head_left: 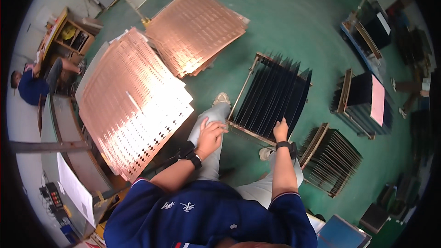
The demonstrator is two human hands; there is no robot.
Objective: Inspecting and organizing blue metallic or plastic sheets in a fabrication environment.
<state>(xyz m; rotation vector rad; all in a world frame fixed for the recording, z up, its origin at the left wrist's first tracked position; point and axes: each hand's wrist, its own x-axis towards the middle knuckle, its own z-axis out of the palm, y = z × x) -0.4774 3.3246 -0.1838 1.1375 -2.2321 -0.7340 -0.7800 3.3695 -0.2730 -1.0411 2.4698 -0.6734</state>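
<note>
1. Right hand (280, 130) is at the near edge of the rack (250, 133), fingers curled in; can't tell if it pinches a sheet or just rests there.
2. Left hand (210, 137) is just left of the rack's near corner, over the leg, fingers loosely spread, nothing seen in it.
3. Step in hand, my read: handling the dark sheets (275, 98) in the rack, right hand at their near ends.
4. Next move probably calls for a fingertip grip on one sheet's edge, without dragging its close neighbours; left hand looks free to help.
5. Sheets stand on edge in the rack, running away from the right hand; the nearest ends are right by its fingers. Contact unclear.
6. Copper sheets (133, 101) lie stacked left of the rack; a smaller rack (314, 144) stands to its right.
</note>
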